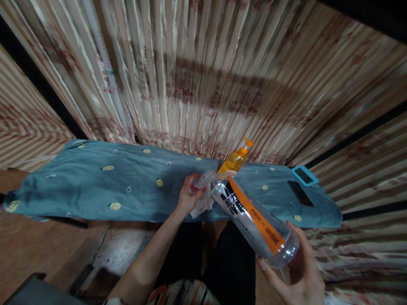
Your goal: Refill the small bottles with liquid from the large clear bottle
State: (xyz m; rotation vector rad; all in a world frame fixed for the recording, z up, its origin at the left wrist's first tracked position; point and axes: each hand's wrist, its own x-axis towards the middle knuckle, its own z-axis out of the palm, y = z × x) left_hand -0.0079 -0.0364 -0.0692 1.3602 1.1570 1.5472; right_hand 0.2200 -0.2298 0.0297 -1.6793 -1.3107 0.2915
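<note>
My right hand [295, 271] grips a large clear plastic bottle [251, 220] near its base. The bottle has a silver and orange label and lies tilted, its neck end toward my left hand. My left hand [190, 192] is closed around a clear, whitish crumpled thing [205, 182] with some pink on it, whose kind I cannot make out. This thing is right at the neck of the bottle; whether they touch is unclear. A pump bottle of yellow-orange liquid [234, 162] stands just behind the neck.
A narrow table with a teal patterned cloth [89, 182] runs across in front of me. Toward its right end lie a blue-framed device [304, 175] and a dark phone [299, 193]. A striped curtain [190, 84] hangs behind, and dark metal poles [41, 80] slant at both sides.
</note>
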